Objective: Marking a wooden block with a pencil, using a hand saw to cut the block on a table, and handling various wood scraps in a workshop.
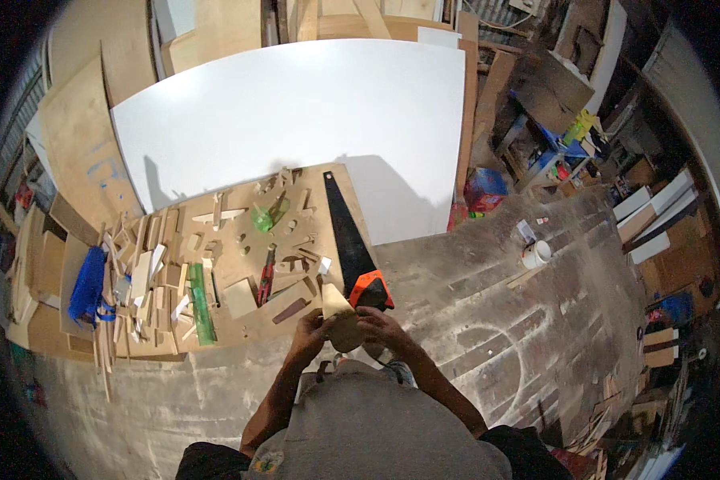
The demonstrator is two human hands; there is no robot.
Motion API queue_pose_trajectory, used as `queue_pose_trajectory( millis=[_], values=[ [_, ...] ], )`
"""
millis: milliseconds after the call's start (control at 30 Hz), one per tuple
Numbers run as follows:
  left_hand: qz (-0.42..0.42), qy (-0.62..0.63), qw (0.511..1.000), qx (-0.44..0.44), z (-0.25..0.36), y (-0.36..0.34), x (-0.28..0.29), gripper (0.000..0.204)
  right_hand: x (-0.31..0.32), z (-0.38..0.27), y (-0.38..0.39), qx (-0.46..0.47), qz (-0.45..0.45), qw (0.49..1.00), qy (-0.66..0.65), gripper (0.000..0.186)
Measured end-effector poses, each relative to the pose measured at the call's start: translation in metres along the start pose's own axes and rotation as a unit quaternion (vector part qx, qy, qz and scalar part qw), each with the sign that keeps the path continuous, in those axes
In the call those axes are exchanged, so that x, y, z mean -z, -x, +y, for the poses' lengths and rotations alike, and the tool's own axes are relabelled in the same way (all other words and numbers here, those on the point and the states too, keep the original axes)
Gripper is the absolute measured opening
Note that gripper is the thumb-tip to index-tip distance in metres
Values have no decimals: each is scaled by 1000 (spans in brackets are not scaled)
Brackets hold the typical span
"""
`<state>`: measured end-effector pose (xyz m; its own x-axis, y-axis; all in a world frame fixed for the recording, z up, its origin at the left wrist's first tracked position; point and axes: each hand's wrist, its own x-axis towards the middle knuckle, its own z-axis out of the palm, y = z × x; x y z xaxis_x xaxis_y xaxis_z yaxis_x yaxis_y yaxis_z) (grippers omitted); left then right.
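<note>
My left hand [310, 331] and my right hand [380, 328] are closed on either side of a pale wooden piece [339, 318] with a rounded lower end, at the near edge of the plywood worktop [236, 320]. Just past my right hand lies a handsaw [344, 224] with a black blade and an orange and black handle. Left of the piece are a red tool [266, 276], a dark narrow strip [289, 311] and several small wood offcuts [298, 264].
A large white board [288, 96] stands behind the worktop. Wood strips [144, 280], a blue object [86, 284] and a green strip [202, 304] lie on the left. A white bucket [537, 254] is on the floor at right, with stacked boards [660, 212] and clutter beyond.
</note>
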<state>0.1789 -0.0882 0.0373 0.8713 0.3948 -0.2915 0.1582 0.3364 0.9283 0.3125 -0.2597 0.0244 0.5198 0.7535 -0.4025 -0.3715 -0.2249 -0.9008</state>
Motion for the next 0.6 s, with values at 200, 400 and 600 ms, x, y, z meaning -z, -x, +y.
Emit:
queue_pose_trajectory(
  millis=[200, 400, 600],
  values=[
    [49, -239, 965, -95, 35, -5, -18, 20, 20, 9, 17, 77, 6, 997, 2, 27],
    [85, -81, 933, -339, 198, 91, -11, 15, 98, 78, 44, 58, 154, 986, -42, 27],
    [-481, 103, 610, -621, 335, 148, -61, 27, 138, 110, 87, -78, 265, 959, 61, 32]
  ],
)
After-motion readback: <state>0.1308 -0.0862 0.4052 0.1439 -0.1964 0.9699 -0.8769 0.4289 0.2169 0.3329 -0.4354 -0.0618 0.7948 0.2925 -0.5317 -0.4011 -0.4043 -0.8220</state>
